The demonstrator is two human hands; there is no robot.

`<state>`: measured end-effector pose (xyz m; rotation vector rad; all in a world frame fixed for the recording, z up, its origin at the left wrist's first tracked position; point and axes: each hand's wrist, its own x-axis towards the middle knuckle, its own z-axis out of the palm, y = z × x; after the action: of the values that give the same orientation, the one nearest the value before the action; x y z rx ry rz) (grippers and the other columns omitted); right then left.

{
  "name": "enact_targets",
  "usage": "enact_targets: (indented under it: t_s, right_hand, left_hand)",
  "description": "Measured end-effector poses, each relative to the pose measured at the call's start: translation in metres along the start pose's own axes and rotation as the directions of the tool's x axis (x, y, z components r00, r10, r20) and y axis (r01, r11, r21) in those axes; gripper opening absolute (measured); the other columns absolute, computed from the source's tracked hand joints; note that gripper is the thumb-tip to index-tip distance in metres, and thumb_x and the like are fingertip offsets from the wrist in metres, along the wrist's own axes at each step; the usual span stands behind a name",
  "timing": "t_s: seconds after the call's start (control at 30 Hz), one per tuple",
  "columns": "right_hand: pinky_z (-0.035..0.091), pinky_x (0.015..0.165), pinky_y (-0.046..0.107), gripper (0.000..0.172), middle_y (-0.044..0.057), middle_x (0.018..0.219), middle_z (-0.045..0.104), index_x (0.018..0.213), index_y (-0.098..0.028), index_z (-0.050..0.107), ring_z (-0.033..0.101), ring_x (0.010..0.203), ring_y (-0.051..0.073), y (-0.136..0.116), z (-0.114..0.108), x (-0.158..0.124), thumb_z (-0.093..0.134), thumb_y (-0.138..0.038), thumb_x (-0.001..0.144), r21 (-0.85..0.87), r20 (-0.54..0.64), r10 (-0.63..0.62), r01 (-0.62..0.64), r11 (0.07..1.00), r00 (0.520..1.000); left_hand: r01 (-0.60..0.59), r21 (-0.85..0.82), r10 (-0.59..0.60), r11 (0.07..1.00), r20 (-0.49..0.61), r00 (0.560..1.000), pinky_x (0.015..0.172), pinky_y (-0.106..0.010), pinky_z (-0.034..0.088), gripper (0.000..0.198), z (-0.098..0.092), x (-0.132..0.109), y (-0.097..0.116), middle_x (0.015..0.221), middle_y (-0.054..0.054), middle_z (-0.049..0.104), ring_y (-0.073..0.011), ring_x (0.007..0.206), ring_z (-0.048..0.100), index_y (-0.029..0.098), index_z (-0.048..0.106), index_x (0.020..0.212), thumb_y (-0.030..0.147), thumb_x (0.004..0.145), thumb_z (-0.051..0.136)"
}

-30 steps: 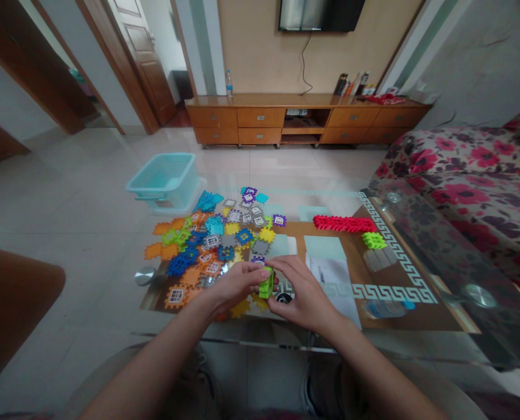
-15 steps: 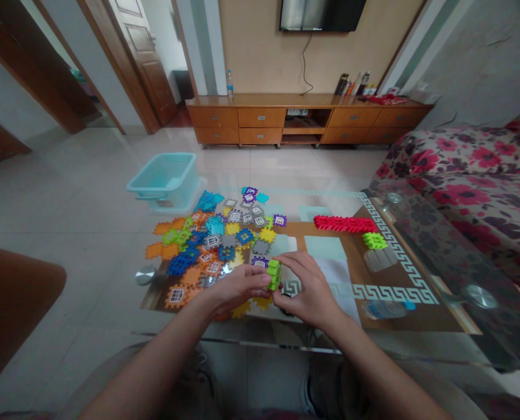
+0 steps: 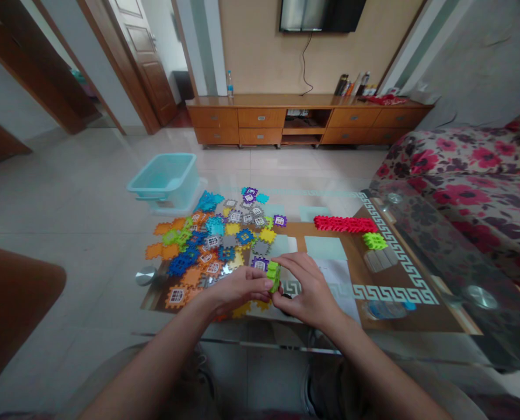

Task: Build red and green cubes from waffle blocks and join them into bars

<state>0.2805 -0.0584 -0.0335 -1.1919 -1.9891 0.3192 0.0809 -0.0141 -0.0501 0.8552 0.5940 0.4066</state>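
Both of my hands pinch a small lime-green block cube [image 3: 274, 275] just above the glass table [image 3: 417, 315]. My left hand [image 3: 236, 290] grips it from the left, fingers curled. My right hand [image 3: 307, 289] closes over its right and top side. Just beyond the hands lies a heap of flat toothed plastic tiles [image 3: 216, 239] in orange, blue, grey, yellow, purple and teal. Farther right on the table rest a long red block bar [image 3: 344, 223], a small green block cube [image 3: 374, 240] and a grey block piece [image 3: 380, 259].
A teal plastic bin [image 3: 166, 178] stands on the floor past the table's far left corner. A floral sofa [image 3: 474, 181] runs along the right. White and pale green papers [image 3: 330, 262] lie under the glass. A wooden cabinet [image 3: 306, 119] lines the far wall. A brown chair edge [image 3: 10, 303] sits at left.
The green cube and both hands have shifted slightly up and to the right, away from me. My right fingers have slid over the cube's top.
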Motion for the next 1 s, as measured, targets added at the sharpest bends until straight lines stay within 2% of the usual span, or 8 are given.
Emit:
enact_targets:
  t_s: [0.2,0.53,0.83,1.0]
  right_hand:
    - [0.049,0.09,0.043,0.058,0.008,0.112,0.068,0.123,-0.023,0.061,0.061,0.102,0.027,0.0006,0.0006,0.0,0.068,-0.012,0.067,-0.018,0.005,-0.011,0.011,1.0,1.0]
    - [0.05,0.089,0.045,0.058,0.008,0.114,0.067,0.126,-0.024,0.059,0.061,0.104,0.028,-0.0021,-0.0012,0.0021,0.068,-0.014,0.07,-0.031,0.048,0.001,0.001,1.0,0.999]
    - [0.05,0.095,0.046,0.063,0.009,0.121,0.065,0.132,-0.025,0.054,0.06,0.111,0.028,-0.0009,-0.0004,0.0004,0.072,-0.018,0.072,-0.007,0.061,0.025,-0.025,1.0,0.998]
    - [0.049,0.093,0.046,0.059,0.009,0.117,0.066,0.128,-0.025,0.057,0.06,0.107,0.028,-0.0016,-0.0003,0.0007,0.07,-0.016,0.072,-0.001,0.055,0.021,-0.021,1.0,0.998]
  left_hand:
    - [-0.005,0.009,0.005,1.0,0.027,1.0,0.085,-0.029,0.047,0.034,-0.0006,0.0004,-0.0025,0.09,-0.01,0.073,-0.0158,0.082,0.064,0.011,0.076,0.09,0.041,0.075,0.081]
    - [-0.016,0.002,0.016,1.0,-0.026,1.0,0.083,-0.029,0.047,0.034,-0.0002,0.0035,-0.0048,0.088,-0.01,0.073,-0.016,0.082,0.064,0.011,0.076,0.087,0.038,0.07,0.086]
    - [-0.026,0.013,0.027,1.0,-0.047,0.999,0.08,-0.027,0.046,0.036,0.0014,0.003,-0.0025,0.085,-0.009,0.073,-0.0149,0.078,0.063,0.011,0.076,0.086,0.041,0.067,0.086]
    - [-0.01,0.016,0.011,1.0,-0.039,0.999,0.078,-0.027,0.046,0.038,0.0008,0.003,-0.0023,0.084,-0.008,0.071,-0.0138,0.076,0.061,0.011,0.075,0.084,0.042,0.066,0.087]
